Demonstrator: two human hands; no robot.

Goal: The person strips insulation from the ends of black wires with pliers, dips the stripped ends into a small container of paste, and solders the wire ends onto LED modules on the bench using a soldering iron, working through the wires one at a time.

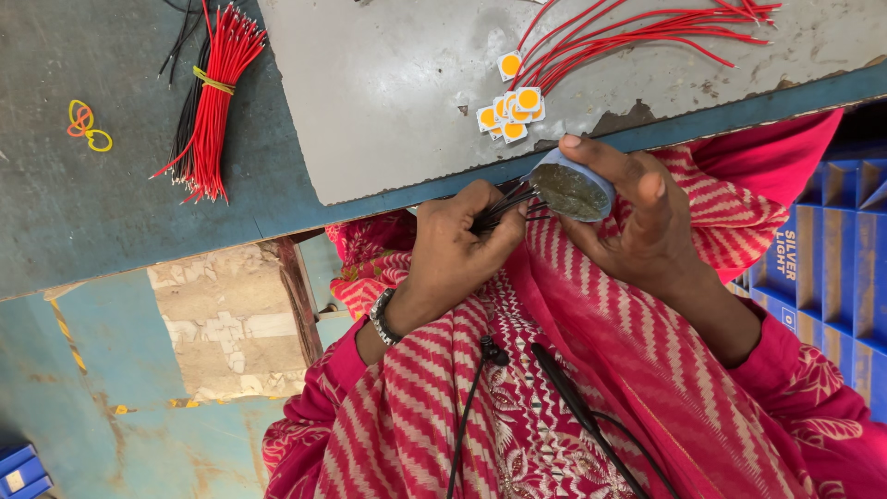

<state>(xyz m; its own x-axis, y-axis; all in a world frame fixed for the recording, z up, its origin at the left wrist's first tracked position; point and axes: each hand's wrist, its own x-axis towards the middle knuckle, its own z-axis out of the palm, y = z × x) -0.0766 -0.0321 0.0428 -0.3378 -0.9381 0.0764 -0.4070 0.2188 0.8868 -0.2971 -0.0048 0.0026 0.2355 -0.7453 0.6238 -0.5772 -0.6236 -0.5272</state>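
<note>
Lying at the far left of the bench (111,222) are two loose rubber bands (86,124), one orange and one yellow, touching each other. Just to their right sits a wire bundle (211,102) of red and black leads, tied near its top with a yellow band and fanned out at its lower end. A grey plate (397,83) covers the middle of the bench. Below the bench edge, the left hand (457,242) is closed in a pinch around a few dark wires (506,205), thumb and fingers pressed together, with a beaded bracelet (382,317) on the wrist. The wire tips reach into a small blue pot (573,185) holding a dull, gritty grey mass. Above the pot, on the plate, a cluster of small white squares with yellow centres, the chips (513,113), lies partly overlapping, with one more set just apart above. Loose red wires (647,37) spread across the plate's upper right. The right hand (647,222) cups the pot, thumb over its rim and fingers curled around its side, tilted toward the left hand, over the lap. A black cable (573,407) runs down the red patterned cloth. At the far right stands a blue crate (836,268)
</note>
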